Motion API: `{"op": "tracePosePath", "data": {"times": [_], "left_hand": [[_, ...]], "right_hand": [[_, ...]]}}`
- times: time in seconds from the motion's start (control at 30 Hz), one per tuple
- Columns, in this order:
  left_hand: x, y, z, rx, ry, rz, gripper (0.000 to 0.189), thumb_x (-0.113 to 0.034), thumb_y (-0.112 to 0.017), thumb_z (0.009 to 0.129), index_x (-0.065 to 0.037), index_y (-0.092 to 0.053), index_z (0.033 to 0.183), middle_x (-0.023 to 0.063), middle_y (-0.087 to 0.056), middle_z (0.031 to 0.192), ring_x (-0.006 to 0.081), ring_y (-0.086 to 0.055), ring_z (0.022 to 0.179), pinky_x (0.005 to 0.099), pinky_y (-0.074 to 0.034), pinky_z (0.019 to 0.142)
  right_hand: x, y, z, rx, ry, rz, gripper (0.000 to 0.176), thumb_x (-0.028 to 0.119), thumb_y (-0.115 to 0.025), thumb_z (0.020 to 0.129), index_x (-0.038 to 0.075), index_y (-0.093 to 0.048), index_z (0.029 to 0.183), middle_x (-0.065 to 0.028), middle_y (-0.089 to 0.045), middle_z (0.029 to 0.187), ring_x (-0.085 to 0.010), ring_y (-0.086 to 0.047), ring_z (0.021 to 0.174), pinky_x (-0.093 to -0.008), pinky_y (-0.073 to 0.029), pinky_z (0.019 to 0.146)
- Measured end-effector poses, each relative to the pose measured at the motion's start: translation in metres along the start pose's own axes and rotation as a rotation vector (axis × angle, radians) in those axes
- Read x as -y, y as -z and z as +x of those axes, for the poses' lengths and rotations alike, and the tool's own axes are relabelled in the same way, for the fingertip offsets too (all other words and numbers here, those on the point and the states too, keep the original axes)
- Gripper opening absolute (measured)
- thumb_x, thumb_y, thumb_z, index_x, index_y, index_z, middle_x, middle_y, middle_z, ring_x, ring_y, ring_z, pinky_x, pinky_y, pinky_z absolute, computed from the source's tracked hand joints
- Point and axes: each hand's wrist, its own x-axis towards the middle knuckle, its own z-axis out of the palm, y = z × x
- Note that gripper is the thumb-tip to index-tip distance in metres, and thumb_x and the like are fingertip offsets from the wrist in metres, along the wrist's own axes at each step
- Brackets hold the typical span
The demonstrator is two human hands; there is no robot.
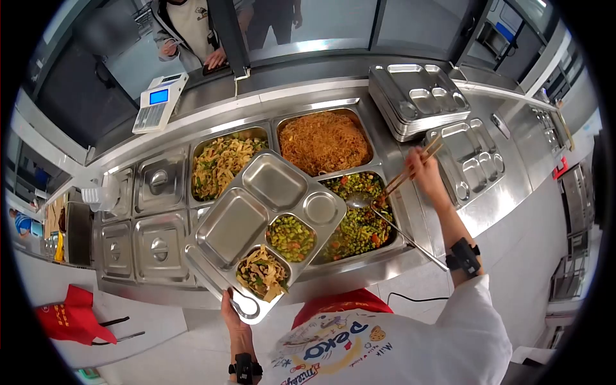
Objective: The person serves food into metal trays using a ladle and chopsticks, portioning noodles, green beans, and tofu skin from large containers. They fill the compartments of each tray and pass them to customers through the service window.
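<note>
Nearest me, my left hand (234, 317) is clenched on the near corner of the steel tray (234, 224), thumb over the rim, so the whole tray juts out beyond the grip above the counter. I judge it stiff, slick and fairly light. Its 2 filled compartments sit just past my fingers, shredded strips (262, 273) closest and diced greens (290, 237) next, with the bare ones farther out. A corner hold lets it tip; a hold under the long edge would be steadier. Farther out and right of that grip, my right hand (425, 172) pinches 2 chopsticks (401, 179), tips angled down over the vegetable pan (359, 228), where a ladle (398, 232) lies. Beyond both grips sits the noodle pan (324, 141).
</note>
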Motion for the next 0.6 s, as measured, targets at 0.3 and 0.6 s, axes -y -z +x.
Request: {"op": "tracePosePath", "data": {"times": [0.3,0.6], "left_hand": [[0.011,-0.034,0.007,-0.153,0.024,0.11,0.043,-0.033,-0.047,0.09,0.001,-0.048,0.115,0.0087,-0.054,0.112,0.0205,-0.053,0.1,0.0319,-0.042,0.087],[0.025,-0.062,-0.006,-0.295,0.02,0.142,0.057,-0.037,-0.046,0.088,0.004,-0.038,0.126,0.0106,-0.045,0.122,0.0231,-0.047,0.107,0.0337,-0.038,0.092]], "right_hand": [[-0.005,-0.114,0.15,0.091,0.235,0.472,0.017,0.019,-0.047,0.092,0.004,-0.048,0.085,-0.0022,-0.054,0.077,-0.0077,-0.052,0.066,-0.0229,-0.045,0.057],[-0.058,-0.199,0.228,0.097,0.324,0.201,0.021,0.019,-0.045,0.092,0.002,-0.051,0.08,-0.0042,-0.048,0.06,-0.0125,-0.042,0.05,-0.0298,-0.036,0.047]]}}
